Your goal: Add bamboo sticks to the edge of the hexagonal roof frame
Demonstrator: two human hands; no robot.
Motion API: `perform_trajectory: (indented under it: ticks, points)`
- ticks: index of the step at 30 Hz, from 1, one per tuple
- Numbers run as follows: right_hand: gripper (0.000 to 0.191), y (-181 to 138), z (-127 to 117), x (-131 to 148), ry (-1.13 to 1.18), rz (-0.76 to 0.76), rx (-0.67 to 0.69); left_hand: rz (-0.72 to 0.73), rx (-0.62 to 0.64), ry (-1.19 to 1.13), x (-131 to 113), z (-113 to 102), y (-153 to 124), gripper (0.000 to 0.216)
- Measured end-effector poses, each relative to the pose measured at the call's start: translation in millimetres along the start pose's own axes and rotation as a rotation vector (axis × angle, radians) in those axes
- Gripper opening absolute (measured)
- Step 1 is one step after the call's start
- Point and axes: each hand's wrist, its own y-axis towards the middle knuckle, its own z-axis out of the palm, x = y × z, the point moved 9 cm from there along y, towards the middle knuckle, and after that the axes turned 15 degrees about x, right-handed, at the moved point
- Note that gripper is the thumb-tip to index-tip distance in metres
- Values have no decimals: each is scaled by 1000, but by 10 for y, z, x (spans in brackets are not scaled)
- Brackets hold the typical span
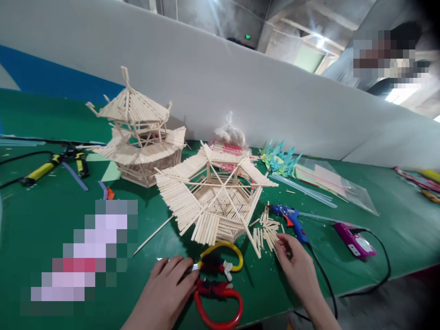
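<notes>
My left hand [175, 284] lies at the front of the table, its fingers closed over the blade end of a pair of scissors [220, 318] with one red and one yellow handle; the blades are mostly hidden. To the right, my right hand [299, 266] pinches at the near edge of a loose pile of short wooden sticks [268, 227]; its fingertips partly cover what they hold. Just beyond both hands stands a six-sided wooden stick model [209, 220], with roof slats along several sides and an open top crossed by long sticks.
A finished-looking stick pavilion [134, 114] stands behind left. A blue glue gun [290, 217] and a purple power strip [355, 240] with cables lie right. Yellow-black pliers [51, 167] are left, teal folded paper [280, 158] at the back, before a white partition [206, 68].
</notes>
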Motion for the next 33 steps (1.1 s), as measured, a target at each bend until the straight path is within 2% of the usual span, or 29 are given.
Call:
perform_trajectory:
  ticks: [4, 10, 16, 20, 23, 27, 30, 33]
  points:
    - [18, 178, 81, 59, -87, -43, 86, 13, 10, -14, 23, 21, 14, 19]
    - [21, 426, 87, 146, -164, -45, 117, 21, -24, -58, 37, 5, 70, 20]
    - [19, 493, 189, 487, -159, -90, 209, 5, -50, -82, -33, -28, 164, 23]
    - [18, 433, 308, 712, -137, -144, 279, -26, -37, -95, -53, -158, 236, 23]
    - [20, 360, 365, 781, -106, -171, 288, -157, -25, -53, 215, -330, 249, 25]
    - [21, 233, 431, 818, -56, -212, 290, -465, 14, 35, 847, -526, 199, 25]
    - [21, 128, 470, 849, -15, -266, 283, -545, 63, 7, 1115, -538, 196, 27]
    - [16, 15, 541, 883, 20, -334, 299, -571, 87, -98, 1224, -497, 165, 28]
